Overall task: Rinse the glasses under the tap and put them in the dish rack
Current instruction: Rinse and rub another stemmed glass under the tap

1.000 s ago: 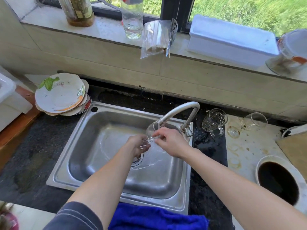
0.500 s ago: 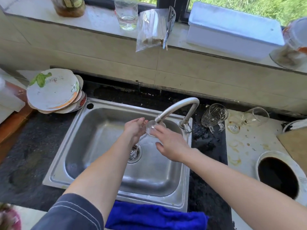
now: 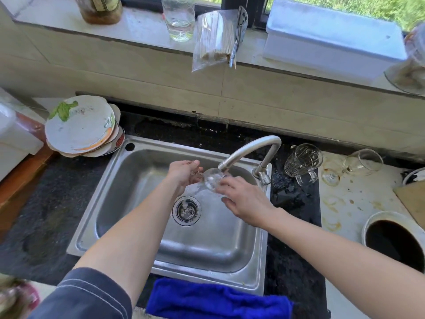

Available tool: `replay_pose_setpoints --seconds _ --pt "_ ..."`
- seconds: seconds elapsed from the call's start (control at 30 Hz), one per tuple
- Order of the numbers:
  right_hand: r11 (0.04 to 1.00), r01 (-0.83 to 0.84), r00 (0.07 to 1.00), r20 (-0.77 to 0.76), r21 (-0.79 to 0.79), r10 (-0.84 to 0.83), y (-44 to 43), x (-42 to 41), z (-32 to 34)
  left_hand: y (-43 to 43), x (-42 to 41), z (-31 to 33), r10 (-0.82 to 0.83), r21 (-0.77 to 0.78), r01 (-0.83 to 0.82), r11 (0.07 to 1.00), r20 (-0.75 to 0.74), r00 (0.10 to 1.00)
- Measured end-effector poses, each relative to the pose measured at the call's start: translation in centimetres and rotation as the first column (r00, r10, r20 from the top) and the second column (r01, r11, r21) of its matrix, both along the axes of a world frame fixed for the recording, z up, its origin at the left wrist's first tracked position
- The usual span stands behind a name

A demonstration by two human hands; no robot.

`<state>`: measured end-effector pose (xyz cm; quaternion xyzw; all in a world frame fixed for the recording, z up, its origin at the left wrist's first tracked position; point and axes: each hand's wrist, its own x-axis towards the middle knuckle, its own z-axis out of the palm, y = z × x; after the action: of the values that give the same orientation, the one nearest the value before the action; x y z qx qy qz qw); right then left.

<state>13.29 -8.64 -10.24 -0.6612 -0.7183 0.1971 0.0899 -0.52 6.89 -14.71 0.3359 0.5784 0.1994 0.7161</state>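
Since a second ago both hands have risen from just above the drain to the mouth of the tap, taking the glass with them, and the drain strainer point(image 3: 186, 210) now lies uncovered between the forearms.

Nearest, a blue cloth point(image 3: 218, 300) hangs over the front edge of the bench point(image 3: 46, 226), just before the steel sink point(image 3: 128, 203). Over the middle of the basin the left hand point(image 3: 182, 173) has its grip curled round the stem end of the glass point(image 3: 212, 178), thumb on top. The right hand point(image 3: 245, 202) pinches the bowl with bent fingertips, though its thumb is hidden. The glass lies tilted between the two hands, its bowl directly under the spout of the tap point(image 3: 248, 148). A thin sheet of water runs down from it toward the strainer.

Beyond, right of the tap's base, a handled glass mug point(image 3: 302, 161) lies on its side on the dark bench. Further right a stemmed glass point(image 3: 361, 161) lies on its side on the pale, stained part. At the sink's far left corner stands a stack of plates point(image 3: 80, 127). Farthest, the windowsill point(image 3: 142, 26) carries a bottle point(image 3: 101, 8), a tumbler point(image 3: 178, 19) with a little water, a clear bag of sticks point(image 3: 213, 42) and a white box point(image 3: 331, 40).
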Motion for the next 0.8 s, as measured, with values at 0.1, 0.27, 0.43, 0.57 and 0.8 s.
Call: replay_pose_setpoints --seconds 0.1,0.27,0.43,0.57,0.8 --pt "0.953 0.302 0.922 -0.259 0.019 -0.287 1.8 -1.0 -0.4 -0.5 0.6 0.5 -0.014 0.008 0.014 1.0 0.032 0.999" --pt "0.925 0.372 0.784 -0.508 -0.079 -0.358 2.1 -3.0 0.9 -1.0 -0.1 0.2 0.125 0.037 -0.124 0.992 -0.03 0.992" --pt "0.999 0.044 0.999 -0.017 -0.026 -0.045 2.2 -1.6 1.4 -0.6 -0.7 0.8 -0.188 -0.011 0.19 0.982 -0.216 0.958" --pt "0.986 -0.105 0.993 -0.049 0.129 0.112 1.5 -0.9 0.7 0.1 -1.7 1.2 -0.246 -0.059 0.239 0.969 -0.256 0.935" --pt "0.987 -0.107 0.994 0.021 0.118 0.105 1.6 -1.9 0.7 -0.4 -1.7 1.1 -0.33 -0.095 0.316 0.944 -0.262 0.907"
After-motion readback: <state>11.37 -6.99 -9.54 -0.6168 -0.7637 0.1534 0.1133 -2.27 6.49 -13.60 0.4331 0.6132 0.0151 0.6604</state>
